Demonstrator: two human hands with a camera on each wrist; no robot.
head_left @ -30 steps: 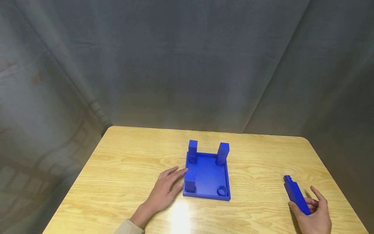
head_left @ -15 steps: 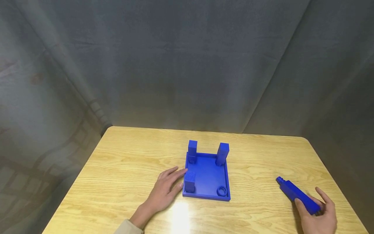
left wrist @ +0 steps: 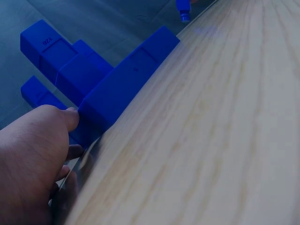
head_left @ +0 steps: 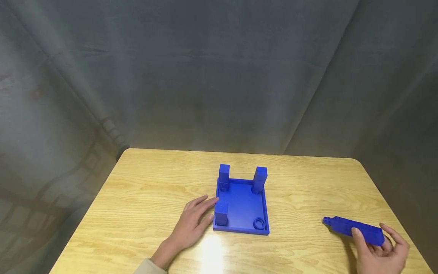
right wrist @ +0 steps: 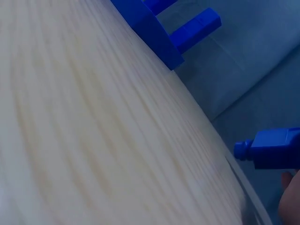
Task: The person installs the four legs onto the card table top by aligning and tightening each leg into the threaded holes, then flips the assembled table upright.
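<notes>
A square blue tray-like base (head_left: 241,207) with a raised rim lies on the table. Square blue legs stand upright at its back left (head_left: 224,177), back right (head_left: 260,179) and front left (head_left: 221,214) corners; a round ring socket (head_left: 259,223) shows at the front right corner. My left hand (head_left: 191,224) rests beside the base, fingers fairly straight, its fingertips and thumb at the left rim. Off to the right, my right hand (head_left: 381,255) grips another blue leg (head_left: 357,229) by its plain end. That leg lies nearly level, its narrow threaded end (right wrist: 243,150) pointing left.
The wooden table (head_left: 164,171) has rounded back corners. Grey curtains (head_left: 219,76) hang behind it and at both sides. A bright light reflection lies on the wood in front of the base.
The right hand has shifted to the right and turned the leg from pointing away at a slant to nearly sideways. The left hand and the base stay put; the head view shifts slightly.
</notes>
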